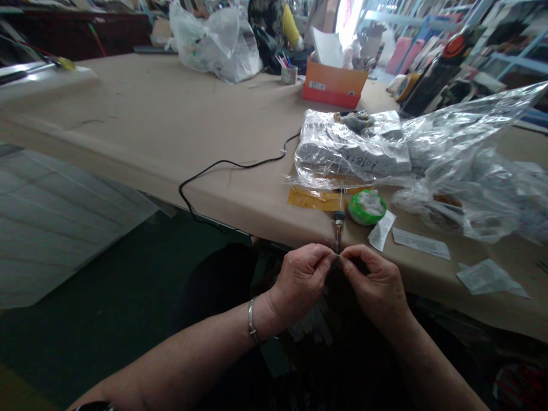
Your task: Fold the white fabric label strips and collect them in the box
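My left hand (305,279) and my right hand (377,281) meet fingertip to fingertip just off the table's front edge. Both pinch something tiny between thumb and forefinger, too small to make out. Right behind the fingertips, a soldering-iron-like tool (339,217) with a dark collar points its metal tip toward me over the edge. It lies across a strip of amber tape (314,198). Beside it on the right sits a round green tub (367,208) with whitish material in it.
A black cord (222,162) curves over the brown-covered table (141,131). Plastic-wrapped white packages (353,148) lie behind the tool. Paper slips (422,243) are at right. Farther back stand an orange box (335,83), a pen cup (289,74) and a plastic bag (216,43).
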Tool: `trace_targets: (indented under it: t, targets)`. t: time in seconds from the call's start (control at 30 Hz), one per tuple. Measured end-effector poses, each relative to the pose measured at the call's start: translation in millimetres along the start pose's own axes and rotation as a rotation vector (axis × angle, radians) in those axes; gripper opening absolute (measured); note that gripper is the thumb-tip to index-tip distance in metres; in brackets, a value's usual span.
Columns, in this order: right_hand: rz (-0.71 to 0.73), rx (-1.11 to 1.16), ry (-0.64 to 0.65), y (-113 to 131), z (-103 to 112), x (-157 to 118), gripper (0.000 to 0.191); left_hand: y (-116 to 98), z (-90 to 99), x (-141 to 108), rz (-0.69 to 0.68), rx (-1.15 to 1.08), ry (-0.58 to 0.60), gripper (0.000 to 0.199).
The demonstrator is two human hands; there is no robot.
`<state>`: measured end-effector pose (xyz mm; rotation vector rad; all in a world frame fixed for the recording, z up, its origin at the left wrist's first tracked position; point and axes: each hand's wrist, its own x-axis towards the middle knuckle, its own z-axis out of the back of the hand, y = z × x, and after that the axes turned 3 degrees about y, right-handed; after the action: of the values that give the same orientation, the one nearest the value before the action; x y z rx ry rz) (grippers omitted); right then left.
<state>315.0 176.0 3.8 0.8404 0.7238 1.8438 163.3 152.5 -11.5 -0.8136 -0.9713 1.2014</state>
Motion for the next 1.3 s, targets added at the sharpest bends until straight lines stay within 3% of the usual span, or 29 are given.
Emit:
trace_targets:
  t: [0.4,0.53,0.63,0.77,0.9,1.0,1.1,1.2,1.3]
  targets:
    - [-0.037,0.013,0.021,-5.8,0.8,-3.6,0.011,-0.3,1.3,3.9,0.004,-0.009,0.008,0.024]
    - [0.119,-0.213,0.003,-8.7,16.5,-17.4,0.011,2.9,5.0,-5.9,0.038,0.019,0.08,0.025]
    - [0.26,-0.517,-0.12,-19.0,32.5,-19.2,0.015,15.2,4.8,-13.1,0.085,0.022,0.103,0.025]
    - [0.271,-0.877,-0.165,-38.7,45.7,-13.2,0.034,30.7,0.2,-20.2,0.149,-0.016,0.078,0.031]
    - [0.358,-0.866,-0.186,-51.6,49.1,-11.6,0.023,27.3,-7.7,-24.0,0.22,-0.098,0.15,0.021]
    - [0.445,-0.74,-0.255,-52.5,50.2,-15.0,0.015,13.8,-18.7,-22.1,0.322,-0.275,0.207,0.017]
    - [0.513,-0.613,-0.287,-44.9,48.2,-26.7,0.016,-3.0,-34.1,-15.3,0.52,-0.674,0.256,0.02]
    - [0.555,-0.514,-0.194,-30.6,42.2,-46.9,0.016,-17.0,-49.8,-5.5,0.673,-1.18,0.313,0.032]
    - [0.569,-0.459,-0.089,-19.8,39.0,-62.4,0.015,-24.8,-60.7,3.8,0.737,-1.375,0.229,0.024]
